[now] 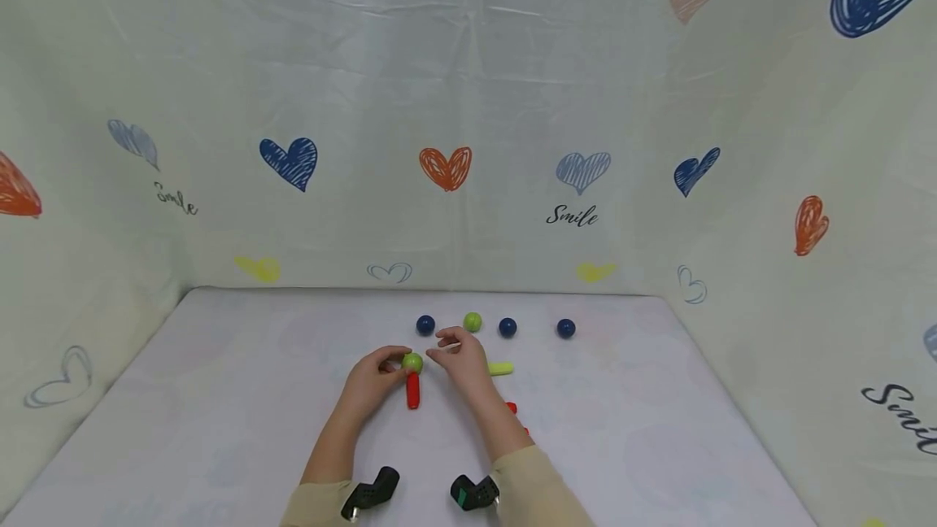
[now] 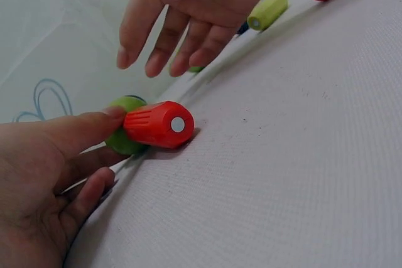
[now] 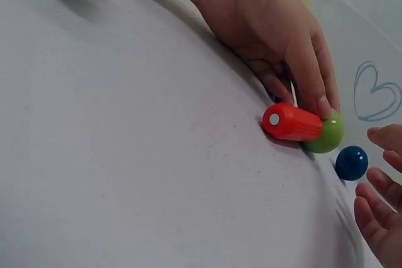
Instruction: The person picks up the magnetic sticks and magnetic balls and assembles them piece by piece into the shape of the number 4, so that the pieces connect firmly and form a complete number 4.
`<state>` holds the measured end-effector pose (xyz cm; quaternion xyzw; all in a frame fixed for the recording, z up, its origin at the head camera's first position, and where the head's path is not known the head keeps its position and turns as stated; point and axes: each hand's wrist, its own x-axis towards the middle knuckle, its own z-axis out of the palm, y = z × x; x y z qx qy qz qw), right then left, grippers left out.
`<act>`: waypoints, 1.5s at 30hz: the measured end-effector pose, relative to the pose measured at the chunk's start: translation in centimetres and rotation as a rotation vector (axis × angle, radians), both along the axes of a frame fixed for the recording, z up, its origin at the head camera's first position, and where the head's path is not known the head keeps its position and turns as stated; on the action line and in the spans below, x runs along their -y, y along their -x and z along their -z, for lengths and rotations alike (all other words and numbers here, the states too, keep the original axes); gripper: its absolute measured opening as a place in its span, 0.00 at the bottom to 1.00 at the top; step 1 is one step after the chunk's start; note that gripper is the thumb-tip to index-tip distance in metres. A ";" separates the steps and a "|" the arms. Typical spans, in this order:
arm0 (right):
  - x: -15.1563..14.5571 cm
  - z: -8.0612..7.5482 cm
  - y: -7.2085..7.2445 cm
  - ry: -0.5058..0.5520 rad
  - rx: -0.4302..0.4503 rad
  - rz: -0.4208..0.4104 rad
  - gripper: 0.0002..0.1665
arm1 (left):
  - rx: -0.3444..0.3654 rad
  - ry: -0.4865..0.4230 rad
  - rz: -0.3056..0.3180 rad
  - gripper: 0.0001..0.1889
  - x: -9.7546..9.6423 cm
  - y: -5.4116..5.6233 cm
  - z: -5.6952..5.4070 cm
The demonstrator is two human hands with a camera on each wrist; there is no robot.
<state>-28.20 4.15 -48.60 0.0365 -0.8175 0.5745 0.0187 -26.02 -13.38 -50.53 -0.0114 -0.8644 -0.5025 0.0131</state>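
Observation:
My left hand (image 1: 369, 385) pinches a green ball (image 1: 413, 362) between thumb and fingers. A short red rod (image 1: 413, 390) lies end-on against that ball and points toward me; in the left wrist view a pale round disc shows on the rod's (image 2: 160, 125) near end. Just right of the ball, my right hand (image 1: 464, 360) hovers with its fingers loosely spread and nothing between them. Past the left hand's fingertips sits a blue ball (image 1: 425, 325), also seen in the right wrist view between the two hands.
Along the back stand another green ball (image 1: 472, 321) and two more blue balls (image 1: 507, 327) (image 1: 566, 328). A yellow-green rod (image 1: 501, 368) lies beside the right wrist. Red rods (image 1: 512, 407) are partly hidden behind the right forearm. A heart-printed cloth (image 1: 512, 242) hangs behind the white table (image 1: 644, 429).

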 end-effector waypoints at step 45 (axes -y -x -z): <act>3.1 1.9 4.2 -0.246 0.037 0.253 0.19 | -0.020 0.007 0.000 0.16 0.2 0.2 0.2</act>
